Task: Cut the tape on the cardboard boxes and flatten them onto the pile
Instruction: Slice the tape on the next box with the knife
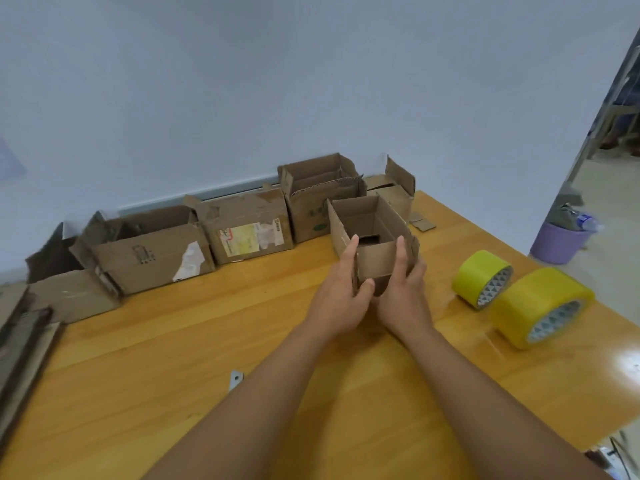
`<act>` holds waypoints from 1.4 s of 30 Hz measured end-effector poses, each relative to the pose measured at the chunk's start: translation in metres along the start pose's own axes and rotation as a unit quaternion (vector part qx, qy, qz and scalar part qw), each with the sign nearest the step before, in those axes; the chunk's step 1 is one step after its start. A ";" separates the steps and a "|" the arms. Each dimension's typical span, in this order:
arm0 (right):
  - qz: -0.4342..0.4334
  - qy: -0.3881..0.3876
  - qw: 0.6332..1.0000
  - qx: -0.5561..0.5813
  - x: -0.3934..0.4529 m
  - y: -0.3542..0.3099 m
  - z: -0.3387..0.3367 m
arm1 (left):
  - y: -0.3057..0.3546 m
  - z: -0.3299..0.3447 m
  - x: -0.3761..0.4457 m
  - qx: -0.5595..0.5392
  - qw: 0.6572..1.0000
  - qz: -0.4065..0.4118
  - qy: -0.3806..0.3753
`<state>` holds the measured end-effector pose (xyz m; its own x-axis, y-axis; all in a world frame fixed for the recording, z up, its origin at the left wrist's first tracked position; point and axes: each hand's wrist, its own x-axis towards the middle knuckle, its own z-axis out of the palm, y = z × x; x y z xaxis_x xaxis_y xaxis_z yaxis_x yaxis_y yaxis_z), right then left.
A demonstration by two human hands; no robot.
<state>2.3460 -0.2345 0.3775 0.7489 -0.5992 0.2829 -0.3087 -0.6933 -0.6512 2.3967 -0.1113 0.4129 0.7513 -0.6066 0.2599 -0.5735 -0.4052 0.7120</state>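
The person holds a small open cardboard box above the wooden table, a little toward the wall from the table's middle. The left hand grasps the box's left near corner, thumb along the front wall and fingers curled under; the right hand clasps the right side likewise. The box's top flaps stand open and its bottom looks partly open, a dark gap showing inside.

By the look of it the step in hand is collapsing this box. To do it well, the person should push opposite corners toward each other so the walls fold along their creases, checking first that no tape bridges the bottom seam.

A small blade lies on the table nearer the person than the box. Two yellow tape rolls sit right of the box. More boxes line the wall behind it, and flattened cardboard lies at the table's far left edge, where the pile seems to be
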 end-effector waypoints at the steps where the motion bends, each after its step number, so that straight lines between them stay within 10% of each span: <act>1: 0.003 0.005 1.000 0.001 -0.003 -0.003 -0.001 | 0.002 -0.003 -0.006 -0.007 1.000 0.006 0.001; 8: -0.038 0.006 0.996 0.083 -0.046 -0.022 -0.020 | -0.001 -0.048 -0.054 -0.039 0.998 0.022 0.046; 13: -0.081 -0.098 0.973 0.193 -0.074 -0.042 -0.024 | -0.037 -0.106 -0.093 -0.034 0.973 -0.085 0.210; 21: -0.138 -0.283 0.876 0.366 -0.103 -0.118 0.011 | -0.079 -0.200 -0.186 -0.227 0.931 -0.155 0.241; 32: 0.086 -0.310 0.829 0.457 -0.127 -0.209 0.082 | -0.109 -0.240 -0.265 -0.084 0.946 -0.101 0.297; 42: -0.035 -0.314 0.923 0.219 -0.141 -0.220 0.087 | -0.106 -0.259 -0.256 0.142 0.887 -0.060 0.435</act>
<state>2.3592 0.0376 0.4191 0.9926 -0.1144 -0.0394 -0.0833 -0.4096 -0.9085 2.3500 0.2638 0.4398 0.7091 0.1608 0.6865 -0.4378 -0.6628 0.6075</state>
